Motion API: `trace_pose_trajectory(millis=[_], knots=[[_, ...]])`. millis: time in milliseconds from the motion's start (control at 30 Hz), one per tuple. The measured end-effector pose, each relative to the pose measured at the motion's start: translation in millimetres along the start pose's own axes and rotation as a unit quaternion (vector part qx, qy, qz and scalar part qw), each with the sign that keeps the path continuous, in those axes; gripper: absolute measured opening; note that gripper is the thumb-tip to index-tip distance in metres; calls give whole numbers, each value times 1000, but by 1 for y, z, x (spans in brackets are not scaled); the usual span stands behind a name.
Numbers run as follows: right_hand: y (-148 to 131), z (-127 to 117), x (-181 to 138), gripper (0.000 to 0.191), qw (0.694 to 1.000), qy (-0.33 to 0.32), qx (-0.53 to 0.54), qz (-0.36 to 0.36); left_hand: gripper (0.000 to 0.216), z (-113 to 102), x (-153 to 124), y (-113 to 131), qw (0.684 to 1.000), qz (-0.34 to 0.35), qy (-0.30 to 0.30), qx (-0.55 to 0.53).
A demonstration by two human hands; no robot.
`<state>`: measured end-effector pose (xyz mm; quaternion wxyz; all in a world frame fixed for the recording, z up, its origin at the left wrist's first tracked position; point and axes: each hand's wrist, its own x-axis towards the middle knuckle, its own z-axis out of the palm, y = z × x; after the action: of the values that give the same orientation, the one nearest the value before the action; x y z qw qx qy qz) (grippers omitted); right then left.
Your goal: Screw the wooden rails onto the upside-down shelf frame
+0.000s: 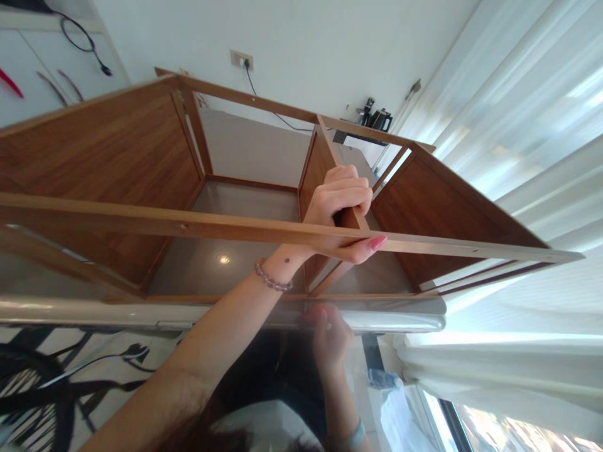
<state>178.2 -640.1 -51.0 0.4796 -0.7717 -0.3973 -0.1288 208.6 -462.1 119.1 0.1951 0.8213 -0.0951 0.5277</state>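
A brown wooden cabinet frame (245,226) with solid panels at both ends and a divider (315,172) right of its middle stands on a grey, glossy tabletop (254,263). My left hand (336,201) is closed where the divider meets the near top rail. Its fingers curl over the divider's upper edge, and the thumb presses on the near side of the rail. Below the table's front edge, my right hand (332,339) is closed with its fingers drawn together. It looks slightly blurred, and whatever it holds is hidden.
Behind the table, a wall outlet (242,59) has a black cord plugged in. A black kettle (380,119) stands at the back right. White curtains (532,125) hang along the right side. A black wheeled object (32,389) and a cable (98,361) are at lower left.
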Motion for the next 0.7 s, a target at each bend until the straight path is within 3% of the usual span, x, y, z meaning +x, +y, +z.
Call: trace_pose_trajectory(millis=[133,467,700], knots=[[-3,0,0,33,1000,0,4,2,57,2,2,0,994,9,81,-70],[-5,1,-1,32,1000,5,-1,26,47,3,-9,-3,999,5,42,-8],[1,-1,-2,33,999,7,-10,32,53,-1,-7,2,997,0,-16,77]])
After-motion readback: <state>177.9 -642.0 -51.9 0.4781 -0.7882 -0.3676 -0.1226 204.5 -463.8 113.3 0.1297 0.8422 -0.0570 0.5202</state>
